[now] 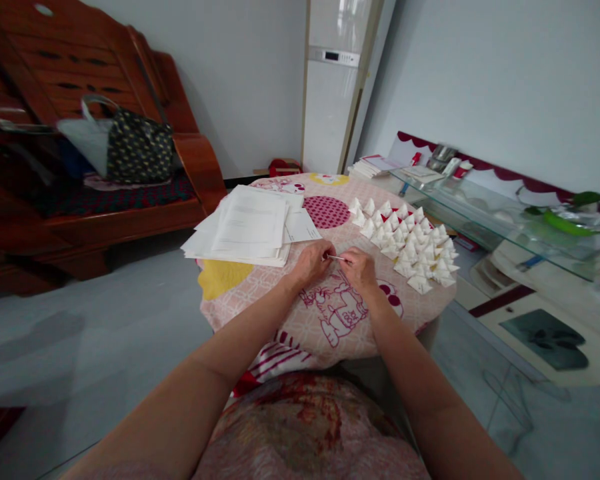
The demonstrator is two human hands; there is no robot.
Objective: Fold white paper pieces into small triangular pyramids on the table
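Observation:
Over the near half of the cloth-covered round table [280, 303], my left hand [314, 260] and my right hand [359, 268] meet, fingers closed. Between the fingertips runs a thin white piece of paper [336, 257], seen nearly edge-on; each hand pinches one end, and its folds are too small to make out. To the left of my left hand lies a loose stack of white sheets [250, 220], some with printed lines. Right of my right hand, several small pointed folded-paper pieces [405, 237] stand in close rows.
A glass-topped cabinet [505, 217] runs along the right wall, with papers, metal cups and a green dish [570, 223] on it. At the left, a wooden bench [200, 167] holds a dark patterned bag [137, 147]. A tall white air conditioner [330, 100] stands behind the table.

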